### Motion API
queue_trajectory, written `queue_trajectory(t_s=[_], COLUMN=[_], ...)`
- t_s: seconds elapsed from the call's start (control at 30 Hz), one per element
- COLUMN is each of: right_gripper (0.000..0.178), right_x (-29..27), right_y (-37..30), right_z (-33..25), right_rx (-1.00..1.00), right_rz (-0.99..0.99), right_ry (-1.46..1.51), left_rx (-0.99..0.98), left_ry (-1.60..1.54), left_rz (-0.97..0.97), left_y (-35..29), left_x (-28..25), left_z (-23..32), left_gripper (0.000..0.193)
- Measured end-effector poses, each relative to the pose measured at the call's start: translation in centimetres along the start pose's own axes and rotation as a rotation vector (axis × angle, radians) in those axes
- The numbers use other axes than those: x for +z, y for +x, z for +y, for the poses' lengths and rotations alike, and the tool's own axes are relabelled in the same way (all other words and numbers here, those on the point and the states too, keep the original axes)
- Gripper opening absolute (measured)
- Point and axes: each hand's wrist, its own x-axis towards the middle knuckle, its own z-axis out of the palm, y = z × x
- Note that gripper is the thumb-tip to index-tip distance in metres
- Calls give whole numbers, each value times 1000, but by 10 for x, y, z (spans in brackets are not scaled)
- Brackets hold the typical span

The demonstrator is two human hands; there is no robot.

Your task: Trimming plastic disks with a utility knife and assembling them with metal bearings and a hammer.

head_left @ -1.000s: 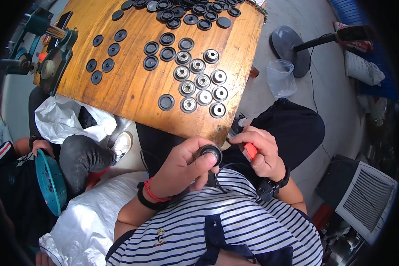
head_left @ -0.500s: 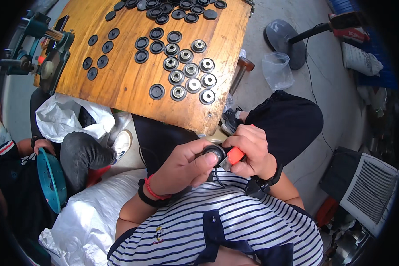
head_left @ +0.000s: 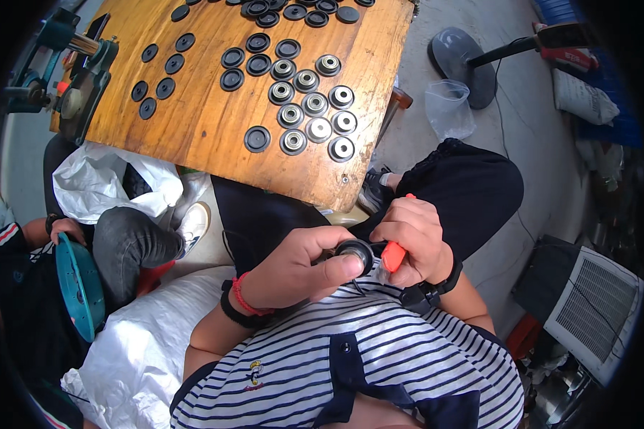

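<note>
My left hand is closed on a black round disc, its thumb pressed on the face. Beside it, my right hand wraps round an orange-handled tool, whose lower end looks clear or shiny and is hard to make out. The tool is close to the disc's right edge; whether they touch I cannot tell. Beyond my hands, several black discs with metal ring centres lie on the wooden table. One plain black disc sits near its front edge, and more plain ones lie farther back.
A green metal device stands at the table's left. At the left, another person's hand holds a teal round frame. White sacks lie between us. To the right are a clear plastic bag, a dark stand base and a white grille unit.
Both hands have shifted slightly right, still holding the disc and the orange tool. The orange handle has turned to a steeper slant. The table appears slightly higher and farther right in view.
</note>
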Motion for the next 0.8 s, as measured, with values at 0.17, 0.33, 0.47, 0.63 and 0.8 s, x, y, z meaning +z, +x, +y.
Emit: queue_trajectory(t_s=[0.17,0.33,0.47,0.63,0.8], right_gripper=[51,51,35,54,53], right_x=[3,4,4,-4,0], right_y=[5,9,11,1,12], right_z=[3,5,7,7,3], right_rx=[2,25,312,80,13], right_rz=[-17,-36,-92,-2,-64], right_ry=[22,0,-201,78,67], left_rx=[15,-32,56,24,26], left_ry=[-15,-27,225,169,186], left_rz=[-22,-34,-125,-5,-22], left_y=[0,0,-1,3,2], left_x=[-3,-8,-4,-8,-13], left_z=[1,7,6,10,9], left_gripper=[28,27,24,19,19])
